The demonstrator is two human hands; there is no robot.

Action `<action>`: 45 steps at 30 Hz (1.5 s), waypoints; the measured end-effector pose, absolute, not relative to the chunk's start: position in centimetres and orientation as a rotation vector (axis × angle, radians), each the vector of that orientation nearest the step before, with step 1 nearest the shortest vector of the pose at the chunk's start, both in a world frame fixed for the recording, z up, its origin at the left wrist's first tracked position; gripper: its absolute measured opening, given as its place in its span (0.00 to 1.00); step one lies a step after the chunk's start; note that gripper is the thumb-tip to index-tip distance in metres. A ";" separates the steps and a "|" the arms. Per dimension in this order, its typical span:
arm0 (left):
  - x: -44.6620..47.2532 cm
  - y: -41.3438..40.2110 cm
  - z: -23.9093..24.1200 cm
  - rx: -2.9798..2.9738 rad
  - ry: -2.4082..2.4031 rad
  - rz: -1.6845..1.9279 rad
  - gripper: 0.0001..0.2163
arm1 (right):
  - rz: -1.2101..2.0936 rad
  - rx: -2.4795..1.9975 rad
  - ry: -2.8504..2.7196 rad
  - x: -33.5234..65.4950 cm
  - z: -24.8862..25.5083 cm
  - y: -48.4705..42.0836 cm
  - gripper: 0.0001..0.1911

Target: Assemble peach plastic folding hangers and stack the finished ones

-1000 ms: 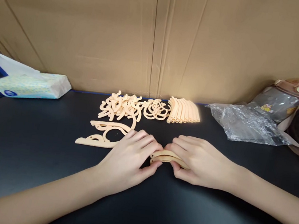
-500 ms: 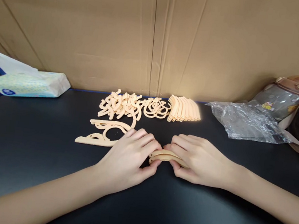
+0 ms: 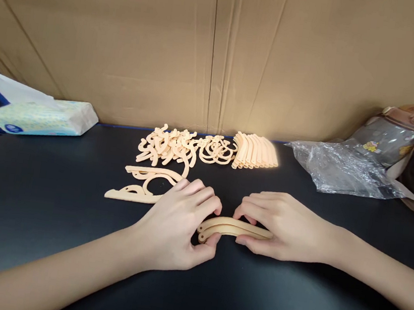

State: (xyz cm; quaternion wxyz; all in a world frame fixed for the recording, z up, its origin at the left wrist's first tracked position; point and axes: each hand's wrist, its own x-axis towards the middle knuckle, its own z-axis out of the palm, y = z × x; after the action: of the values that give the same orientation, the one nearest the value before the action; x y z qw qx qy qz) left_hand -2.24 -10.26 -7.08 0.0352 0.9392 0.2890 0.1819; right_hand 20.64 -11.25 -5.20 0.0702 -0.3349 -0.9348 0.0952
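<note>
My left hand point(image 3: 179, 222) and right hand point(image 3: 281, 226) are both closed on a pair of strips point(image 3: 235, 226). They are thin, smooth and cream-coloured, laid one against the other and bowed in a shallow arch. They lie low on the desk point(image 3: 29, 233) between my hands. My left thumb presses from below on their rounded, knobbed ends, with the fingers curled over the top. My right hand pinches the other end, thumb on the near edge and fingers arched over the far edge, so that end is hidden under my palm. I cannot tell whether the strips touch the desk.

The desk is matte black and smooth. Just beyond my left knuckles lie flat cutouts point(image 3: 142, 184) of the same pale material, with long sweeping curves and open loops. Farther out from that hand is a loose tangle of small hooks point(image 3: 170, 147), C-shaped and overlapping. To its right, ahead of the gap between my hands, a tidy fan of ribs point(image 3: 255, 152) leans in a row like slats.

Beyond my right hand, well apart, sits a crinkled clear bag point(image 3: 338, 170), glossy and creased, and behind it a grey bottle point(image 3: 392, 136) with a brown lid. Far out to the left of my left hand rests a soft tissue pack point(image 3: 44, 116). Plain brown cardboard point(image 3: 221, 50) with vertical creases stands along the far edge.
</note>
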 end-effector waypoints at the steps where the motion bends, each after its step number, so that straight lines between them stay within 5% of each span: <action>1: -2.3 -10.3 -7.1 2.883 0.872 0.543 0.05 | 0.317 -1.012 -2.807 20.6 -5.2 -11.3 0.09; 12: -2.3 -10.2 -6.9 2.848 0.762 0.478 0.05 | 0.551 -1.090 -2.781 20.5 -5.1 -11.3 0.10; 45: -2.3 -10.2 -7.0 2.849 0.749 0.483 0.05 | 0.566 -1.084 -2.791 20.5 -5.3 -11.2 0.14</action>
State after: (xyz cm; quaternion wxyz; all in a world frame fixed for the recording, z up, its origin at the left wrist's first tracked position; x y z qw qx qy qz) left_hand -2.30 -10.17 -7.05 0.0781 0.9515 0.2501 0.1614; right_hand 20.50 -11.17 -5.30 0.0474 -0.3554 -0.9149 0.1856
